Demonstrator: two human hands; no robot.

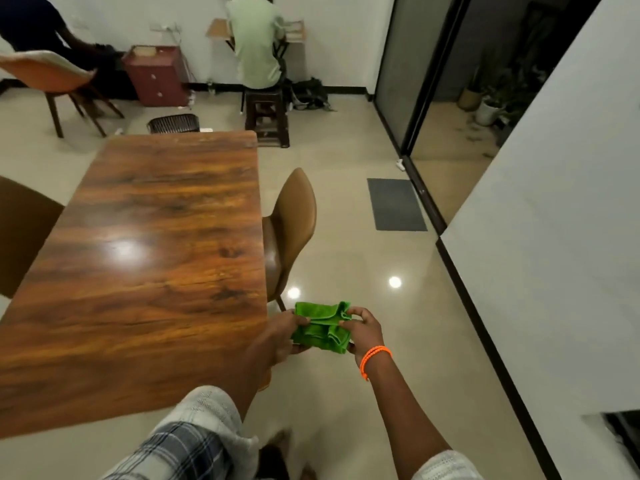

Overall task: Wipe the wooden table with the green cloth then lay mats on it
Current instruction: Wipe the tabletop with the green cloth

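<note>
Just off the near right corner of the wooden table (149,258), green cloth (323,327) bunched in folds, left hand (282,336) and right hand (363,329) both pinching it, close together; tan chair (294,216) tucked beside the table's right edge; tabletop bare and glossy

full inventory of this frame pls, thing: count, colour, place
table: 1, brown wood, left-centre, nothing on it
cloth: 1, green, folded, held in both hands off the table's right edge
chairs: 3; tan at table's right side, brown at left edge, orange far left
stool: 1, dark, far side, seated person in a pale green shirt on it
cabinet: 1, maroon, far wall
floor mat: 1, grey, by the glass door
bracelet: 1, orange, right wrist
left hand: grips cloth
right hand: grips cloth
</note>
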